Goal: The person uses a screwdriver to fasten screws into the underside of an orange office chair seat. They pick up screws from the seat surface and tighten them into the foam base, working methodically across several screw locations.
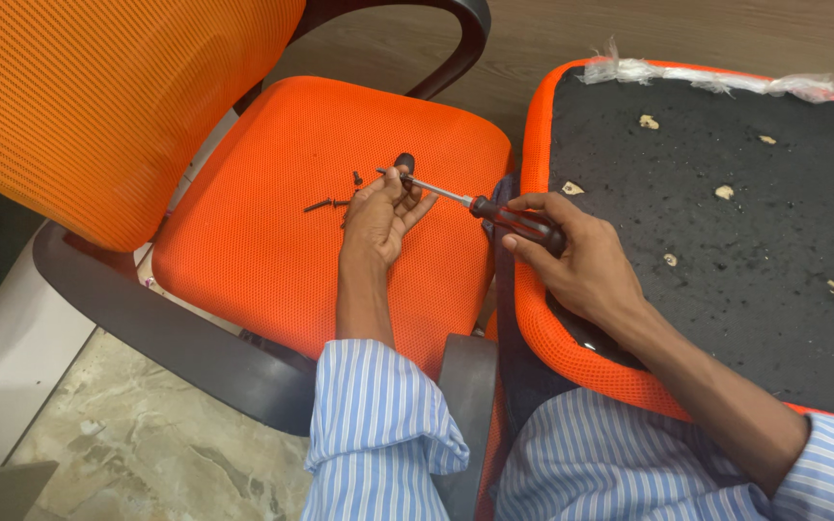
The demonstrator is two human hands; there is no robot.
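A slim screwdriver (475, 205) with a dark red-and-black handle and thin steel shaft is held nearly level above the orange mesh seat, tip pointed left. Several small dark screws (330, 203) are scattered loose on the seat mesh, just beside the shaft tip.

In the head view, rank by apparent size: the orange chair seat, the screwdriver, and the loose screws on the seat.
1. Orange chair seat, by far the largest.
2. Screwdriver, held in the right hand, shaft steadied by the left hand.
3. Loose screws, smallest; they look alike in size.
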